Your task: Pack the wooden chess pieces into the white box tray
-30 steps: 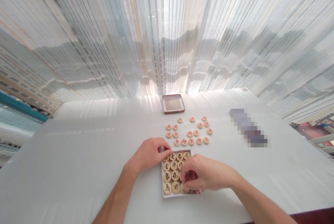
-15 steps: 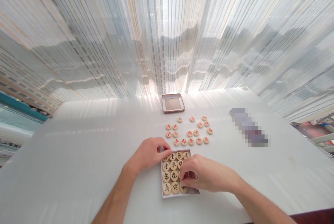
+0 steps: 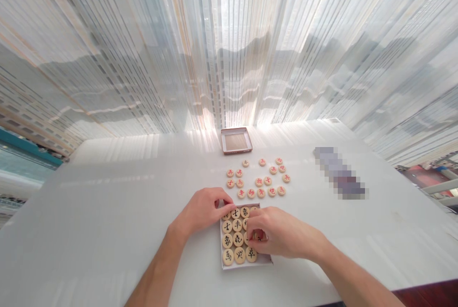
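A shallow open box (image 3: 265, 260) stands before me, holding several round wooden Chinese chess pieces (image 3: 239, 254) with black characters, laid out in rows. At the box's far left corner, my left hand (image 3: 205, 209) is closed, thumb and fingertips pinching the rim beside a piece. My right hand (image 3: 284, 231) reaches over the box's right side. Its bent fingers are closed around a chess piece there, mostly hidden behind them. The hand also covers part of the right-hand rows.
Past the box lie several loose pieces with red characters (image 3: 261, 193) and one darker-marked piece (image 3: 245, 163). Farther back sits the box lid (image 3: 236, 141), inside up. A blurred-out flat object (image 3: 339, 173) rests at the right. Sheer striped curtains (image 3: 229, 49) hang behind the white table (image 3: 118, 211).
My right hand has shifted slightly up, uncovering the front-row piece by its thumb and covering more of the far-right piece. My left hand stays at the corner. The view has moved slightly.
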Demonstrator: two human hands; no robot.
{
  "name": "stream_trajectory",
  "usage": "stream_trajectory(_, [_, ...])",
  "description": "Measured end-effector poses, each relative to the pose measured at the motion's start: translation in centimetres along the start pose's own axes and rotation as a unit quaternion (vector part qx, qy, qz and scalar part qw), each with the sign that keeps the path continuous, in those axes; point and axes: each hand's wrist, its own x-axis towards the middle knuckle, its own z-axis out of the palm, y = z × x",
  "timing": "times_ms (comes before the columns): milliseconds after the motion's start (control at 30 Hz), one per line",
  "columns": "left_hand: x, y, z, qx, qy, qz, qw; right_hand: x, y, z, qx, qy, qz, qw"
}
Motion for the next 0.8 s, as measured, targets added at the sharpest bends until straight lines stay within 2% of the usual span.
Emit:
stream_trajectory(300, [0.0, 0.0, 0.1, -0.002, 0.002, 0.0, 1.0, -0.1, 0.9, -0.3, 0.014, -0.024, -0.003, 1.0])
stream_trajectory(567, [0.0, 0.0, 0.2, 0.003, 0.011, 0.0, 1.0, -0.1, 0.3, -0.7, 0.025, -0.011, -0.027, 0.999])
stream_trajectory(633, [0.1, 0.1, 0.2, 0.01, 0.019, -0.003, 1.0, 0.0, 0.4, -1.0, 0.021, 0.028, -0.027, 0.999])
stream_trajectory(800, [0.1, 0.2, 0.4, 0.023, 0.027, 0.001, 0.999, 0.7, 2.1, -1.2, -0.057, 0.202, -0.012, 0.978])
